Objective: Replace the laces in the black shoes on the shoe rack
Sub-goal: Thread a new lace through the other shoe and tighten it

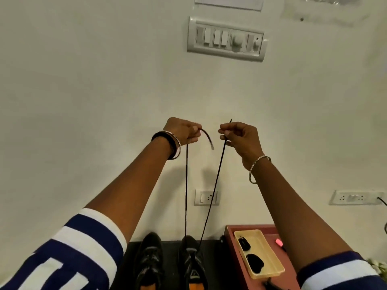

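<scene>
Item: one black lace [186, 185], thin, limp and light, both strands drawn up taut from the right shoe [191, 260] of the black pair on the near dark rack [170, 254]. The left hand [184, 130] pinches one end in curled fingers and the tip droops past them, while the right hand [240, 137] pinches the other, tip poking upward. Best gripped close to the stiff tips, probably; the rest would flop.

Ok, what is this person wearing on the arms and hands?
Both arms have short navy-and-white striped sleeves. The left hand has a dark bangle and a thin metal bangle at the wrist; the right hand wears a single metal bangle.
</scene>
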